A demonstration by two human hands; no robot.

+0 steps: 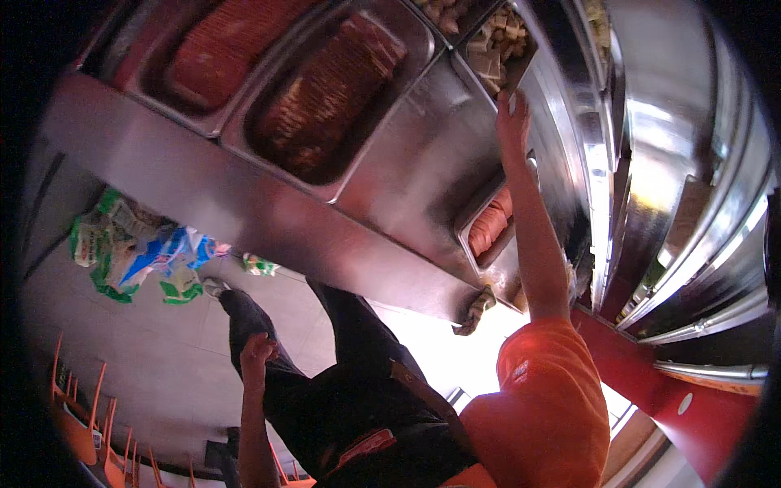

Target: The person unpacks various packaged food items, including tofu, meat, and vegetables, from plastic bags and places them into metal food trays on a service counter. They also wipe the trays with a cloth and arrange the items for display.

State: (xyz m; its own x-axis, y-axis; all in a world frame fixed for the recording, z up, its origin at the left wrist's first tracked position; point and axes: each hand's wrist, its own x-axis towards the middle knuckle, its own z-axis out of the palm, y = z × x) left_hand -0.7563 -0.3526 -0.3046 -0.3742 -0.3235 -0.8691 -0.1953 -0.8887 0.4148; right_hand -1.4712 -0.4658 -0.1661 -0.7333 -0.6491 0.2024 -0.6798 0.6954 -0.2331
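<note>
My right hand [514,119] reaches forward to the near edge of a metal bin [529,64] of pale, chunky cut food [497,43]. Its fingers are spread a little at the rim; whether they grip it I cannot tell. Below my right forearm, partly covered by it, a small metal pan [468,235] holds folded pink sliced meat [490,222]. My left hand [259,349] hangs low over my leg, away from the counter. Its fingers are curled in, and nothing shows in them.
Deep steel pans [332,194] with reddish sliced meat [329,97] are set into the metal counter [403,143]. A crumpled cloth [475,312] hangs at its front edge. Plastic bags [152,262] are below the counter at left. Orange chairs [76,421] stand behind. Curved metal surfaces [656,140] rise at right.
</note>
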